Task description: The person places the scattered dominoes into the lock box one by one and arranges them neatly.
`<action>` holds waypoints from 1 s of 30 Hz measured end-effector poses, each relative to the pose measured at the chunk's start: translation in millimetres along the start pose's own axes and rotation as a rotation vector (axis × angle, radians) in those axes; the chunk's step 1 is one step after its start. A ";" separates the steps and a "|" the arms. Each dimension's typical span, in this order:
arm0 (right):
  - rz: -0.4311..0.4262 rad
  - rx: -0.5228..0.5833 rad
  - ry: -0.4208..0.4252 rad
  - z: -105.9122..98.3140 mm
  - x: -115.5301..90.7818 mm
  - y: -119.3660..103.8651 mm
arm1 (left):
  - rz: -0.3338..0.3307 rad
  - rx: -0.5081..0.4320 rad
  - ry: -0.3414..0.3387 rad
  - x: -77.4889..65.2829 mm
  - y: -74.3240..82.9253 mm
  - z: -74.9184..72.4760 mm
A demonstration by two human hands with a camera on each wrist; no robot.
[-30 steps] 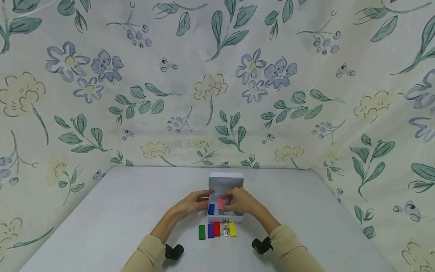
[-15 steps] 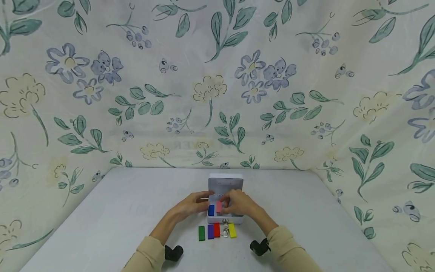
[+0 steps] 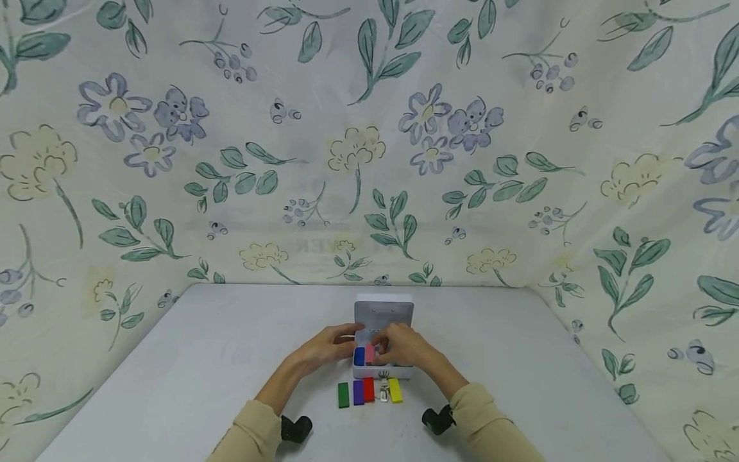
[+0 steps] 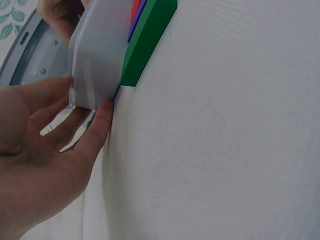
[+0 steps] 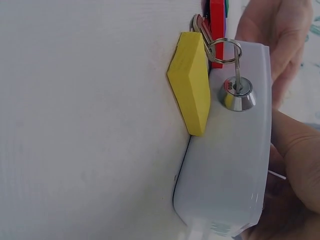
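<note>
A small white metal box (image 3: 365,372) stands with its lid (image 3: 383,313) raised at the back. Inside it, at the left end, sits a blue block (image 3: 359,356). My right hand (image 3: 408,345) reaches into the box and pinches a pink block (image 3: 369,353), which stands right beside the blue one. Along the box's left side lies my left hand (image 3: 328,344), its fingers extended and their tips touching the wall, as the left wrist view (image 4: 55,135) shows too. The right fingertips are hidden behind the box wall in the right wrist view.
In front of the box lie a green block (image 3: 343,394), a purple block (image 3: 358,393), a red block (image 3: 369,389) and a yellow block (image 3: 395,390). A key ring (image 5: 225,50) hangs from the key in the front lock (image 5: 238,95). Floral cloth (image 3: 369,160) stands behind the table.
The right hand has moved the pink block leftward and lower into the box, up beside the blue block. The left hand has stayed at the box's side.
</note>
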State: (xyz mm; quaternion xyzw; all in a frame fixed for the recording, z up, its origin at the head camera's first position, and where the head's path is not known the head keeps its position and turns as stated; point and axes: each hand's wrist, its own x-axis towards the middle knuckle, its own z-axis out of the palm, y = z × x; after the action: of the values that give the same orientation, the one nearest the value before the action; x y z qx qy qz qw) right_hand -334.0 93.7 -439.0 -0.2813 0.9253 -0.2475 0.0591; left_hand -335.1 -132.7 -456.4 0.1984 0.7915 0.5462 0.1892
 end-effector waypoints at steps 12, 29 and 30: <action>-0.012 -0.015 0.001 3.2 1.6 -1.0 | -0.003 0.009 0.004 0.4 -2.7 -0.4; -0.002 -0.007 0.002 4.0 1.3 -4.1 | -0.001 0.005 0.008 1.0 -3.7 -1.4; 0.000 -0.007 0.002 4.2 1.3 -4.0 | -0.002 0.005 0.009 1.1 -4.0 -1.3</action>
State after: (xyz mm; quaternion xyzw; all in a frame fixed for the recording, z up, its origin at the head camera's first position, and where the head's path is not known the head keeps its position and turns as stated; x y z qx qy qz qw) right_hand -332.1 88.3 -440.7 -0.2812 0.9263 -0.2443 0.0571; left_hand -337.2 -134.4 -459.8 0.1957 0.7940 0.5448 0.1858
